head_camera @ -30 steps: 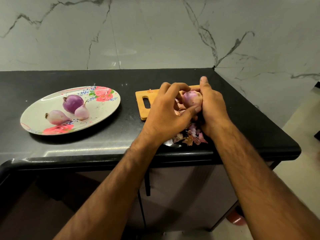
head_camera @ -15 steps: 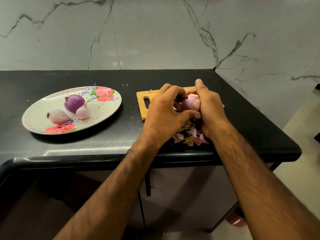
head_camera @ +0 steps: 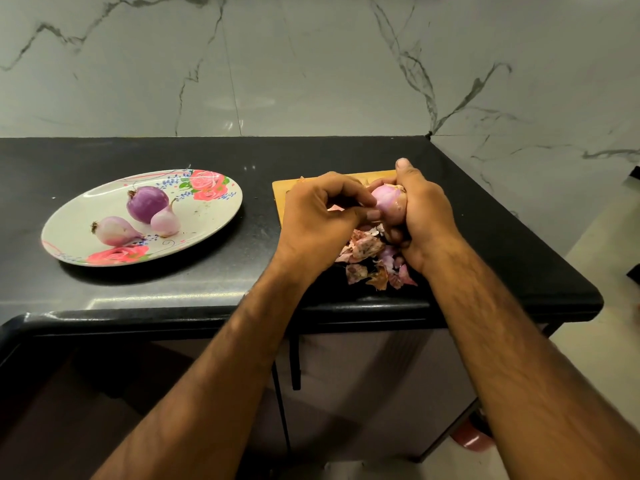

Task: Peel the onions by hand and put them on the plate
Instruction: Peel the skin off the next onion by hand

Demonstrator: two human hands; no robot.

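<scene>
A pale pink onion (head_camera: 388, 202) is held above the wooden cutting board (head_camera: 280, 192). My right hand (head_camera: 420, 216) grips it from the right, fingers curled round it. My left hand (head_camera: 320, 216) pinches at the onion's left side with thumb and fingertips. A heap of torn onion skins (head_camera: 374, 258) lies below the hands. On the left stands a floral plate (head_camera: 86, 209) carrying three peeled onions: a large purple onion (head_camera: 147, 202), a small pale onion (head_camera: 165, 221) and an oval pale onion (head_camera: 116, 232).
Everything sits on a black counter (head_camera: 207, 278) whose front edge runs below the hands and whose right end stops near the skins. A marble wall (head_camera: 311, 64) rises behind. Cabinet doors and floor show below.
Both hands and the onion have dropped slightly lower over the board. My left fingers have shifted on the onion's left side.
</scene>
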